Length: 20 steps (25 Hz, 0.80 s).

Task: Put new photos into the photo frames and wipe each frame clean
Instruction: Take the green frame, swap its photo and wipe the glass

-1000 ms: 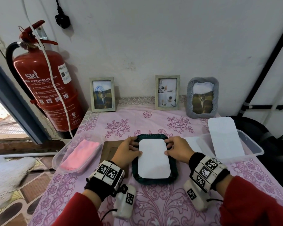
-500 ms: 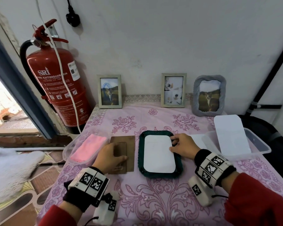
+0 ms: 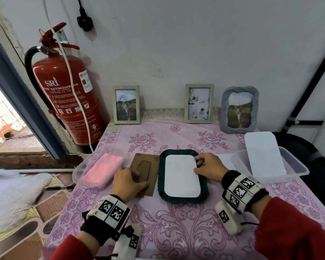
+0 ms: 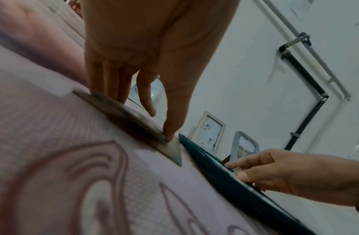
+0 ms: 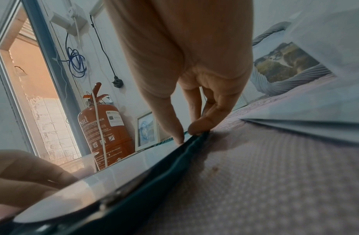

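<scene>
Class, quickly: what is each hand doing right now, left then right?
Left hand: open, straight fingers pressing on the brown backing board.
Right hand: thumb and fingers pinching the edge of the green frame.

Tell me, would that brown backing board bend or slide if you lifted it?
The backing board looks thin, flat and stiff, so it probably stays rigid. It seems light. Lying flush on the tablecloth, its edge may be hard to catch; the left hand touches it with straight fingers.
</scene>
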{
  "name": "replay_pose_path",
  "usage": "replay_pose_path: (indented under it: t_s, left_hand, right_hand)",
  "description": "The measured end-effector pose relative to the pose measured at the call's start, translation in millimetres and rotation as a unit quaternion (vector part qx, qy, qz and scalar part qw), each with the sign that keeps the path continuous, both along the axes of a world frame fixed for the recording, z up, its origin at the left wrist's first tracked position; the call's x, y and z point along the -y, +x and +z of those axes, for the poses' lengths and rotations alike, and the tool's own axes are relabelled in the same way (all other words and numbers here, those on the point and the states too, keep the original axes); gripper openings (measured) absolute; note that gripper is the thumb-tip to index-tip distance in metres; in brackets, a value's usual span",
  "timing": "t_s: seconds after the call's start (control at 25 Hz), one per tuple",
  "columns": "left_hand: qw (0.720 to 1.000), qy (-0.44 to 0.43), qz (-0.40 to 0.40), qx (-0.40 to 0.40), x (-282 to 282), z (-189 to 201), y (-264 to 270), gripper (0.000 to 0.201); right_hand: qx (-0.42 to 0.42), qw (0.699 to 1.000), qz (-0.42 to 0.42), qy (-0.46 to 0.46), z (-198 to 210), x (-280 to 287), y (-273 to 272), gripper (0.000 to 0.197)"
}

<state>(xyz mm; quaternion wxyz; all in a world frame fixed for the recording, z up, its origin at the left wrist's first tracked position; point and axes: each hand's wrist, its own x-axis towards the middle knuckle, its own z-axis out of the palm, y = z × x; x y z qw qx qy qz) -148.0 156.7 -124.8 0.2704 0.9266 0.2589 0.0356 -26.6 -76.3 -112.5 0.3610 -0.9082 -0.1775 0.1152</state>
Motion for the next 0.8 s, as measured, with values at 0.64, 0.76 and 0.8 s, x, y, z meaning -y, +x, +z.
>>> replay_pose_path:
  t_s: [0.64,0.76,0.8]
  left_hand:
    - [0.986,-0.095,0.045,0.131,9.5,29.5,14.3,0.042]
    - [0.982,-0.122,0.041,0.136,2.3,39.4,16.3,0.020]
    - [0.980,-0.129,0.041,0.145,0.0,43.4,16.2,0.019]
  right_hand:
    - [0.005,1.000,-0.001,0.003,1.1,0.0,-0.4,0.033]
    - [0.004,1.000,-0.008,0.006,0.6,-0.1,-0.7,0.032]
    - [0.003,1.000,-0.009,0.007,0.3,-0.1,-0.7,0.032]
